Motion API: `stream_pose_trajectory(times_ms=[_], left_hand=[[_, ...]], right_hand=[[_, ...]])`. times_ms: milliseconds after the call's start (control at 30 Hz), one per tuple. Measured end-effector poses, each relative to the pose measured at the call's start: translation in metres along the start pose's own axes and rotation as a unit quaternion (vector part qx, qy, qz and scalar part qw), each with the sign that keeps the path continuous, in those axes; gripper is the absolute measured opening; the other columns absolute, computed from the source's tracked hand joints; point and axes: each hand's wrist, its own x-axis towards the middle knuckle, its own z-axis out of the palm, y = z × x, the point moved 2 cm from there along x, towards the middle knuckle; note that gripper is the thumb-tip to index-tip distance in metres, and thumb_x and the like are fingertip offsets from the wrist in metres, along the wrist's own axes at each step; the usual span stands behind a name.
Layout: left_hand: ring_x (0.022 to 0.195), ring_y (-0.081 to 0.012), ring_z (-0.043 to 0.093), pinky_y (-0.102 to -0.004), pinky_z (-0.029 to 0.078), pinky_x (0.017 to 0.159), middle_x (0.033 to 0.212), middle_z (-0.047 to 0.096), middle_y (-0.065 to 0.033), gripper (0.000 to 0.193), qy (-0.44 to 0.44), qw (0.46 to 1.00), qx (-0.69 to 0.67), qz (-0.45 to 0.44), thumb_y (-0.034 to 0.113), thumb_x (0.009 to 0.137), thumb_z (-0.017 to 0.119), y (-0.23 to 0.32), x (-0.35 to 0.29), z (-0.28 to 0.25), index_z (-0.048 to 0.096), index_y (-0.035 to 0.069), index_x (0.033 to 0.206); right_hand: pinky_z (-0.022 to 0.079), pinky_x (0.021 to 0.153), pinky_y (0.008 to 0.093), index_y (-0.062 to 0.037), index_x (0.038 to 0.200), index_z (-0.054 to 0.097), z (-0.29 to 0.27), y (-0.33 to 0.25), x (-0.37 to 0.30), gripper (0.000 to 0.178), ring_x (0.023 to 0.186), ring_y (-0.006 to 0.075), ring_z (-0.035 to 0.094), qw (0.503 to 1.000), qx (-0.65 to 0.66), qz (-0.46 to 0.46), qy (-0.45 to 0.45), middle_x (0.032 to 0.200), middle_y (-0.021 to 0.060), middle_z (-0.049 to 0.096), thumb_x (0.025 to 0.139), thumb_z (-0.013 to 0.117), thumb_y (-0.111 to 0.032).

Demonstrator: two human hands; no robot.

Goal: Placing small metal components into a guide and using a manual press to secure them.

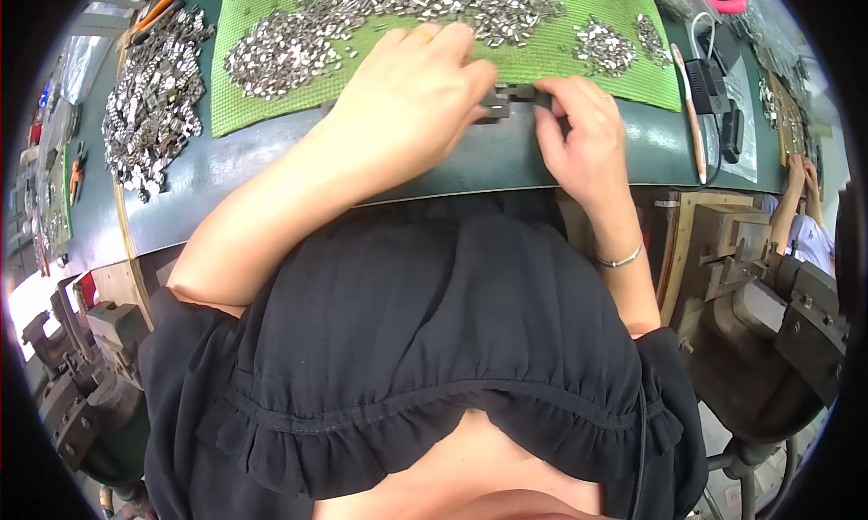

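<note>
The person's hands, left and right, are both clamped on a dark metal tool above the worktop, beside the green mat.

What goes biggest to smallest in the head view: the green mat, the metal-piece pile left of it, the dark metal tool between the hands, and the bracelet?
1. Green mat
2. Metal-piece pile
3. Dark metal tool, partly covered, so ranked by what shows
4. Bracelet
</note>
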Motion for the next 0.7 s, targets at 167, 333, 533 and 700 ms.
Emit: stream_pose_trajectory(times_ms=[167,333,533,700], left_hand=[[0.091,-0.0294,0.06,-0.0408,0.046,0.081,0.096,0.061,-0.0095,0.033,-0.032,0.995,0.02,-0.097,0.018,0.082,0.077,-0.015,-0.031,0.003,0.07,0.004,0.111],[0.09,-0.0298,0.059,-0.0403,0.046,0.08,0.098,0.061,-0.0093,0.033,0.011,0.994,-0.008,-0.11,0.018,0.08,0.078,-0.016,-0.038,0.003,0.072,0.003,0.109],[0.092,-0.0286,0.06,-0.0398,0.047,0.081,0.102,0.063,-0.0082,0.035,0.061,0.994,0.017,-0.084,0.015,0.075,0.081,-0.004,-0.045,0.003,0.072,0.004,0.108],[0.091,-0.0262,0.06,-0.0384,0.046,0.08,0.099,0.063,-0.0061,0.042,0.052,0.996,0.01,-0.067,0.015,0.073,0.082,0.004,-0.051,0.005,0.071,0.008,0.114]], right_hand=[[0.05,0.068,0.0411,-0.0074,0.095,0.066,0.012,0.007,0.001,0.017,0.076,0.0291,0.063,1.0,-0.001,0.007,0.008,0.081,0.0085,0.062,0.078,0.071,-0.006],[0.051,0.058,0.0405,-0.0054,0.086,0.057,0.007,-0.005,0.007,0.012,0.074,0.0296,0.064,0.993,-0.107,-0.036,-0.021,0.08,0.0106,0.06,0.079,0.066,-0.002],[0.051,0.062,0.0461,-0.0009,0.088,0.058,-0.007,-0.03,0.02,0.008,0.069,0.0398,0.063,0.981,0.169,-0.034,-0.088,0.078,0.0193,0.063,0.085,0.064,-0.005],[0.053,0.086,0.0393,0.0006,0.113,0.067,-0.018,0.042,0.069,0.023,0.101,0.037,0.069,0.999,0.023,-0.023,0.037,0.105,0.0208,0.071,0.093,0.059,-0.006]])
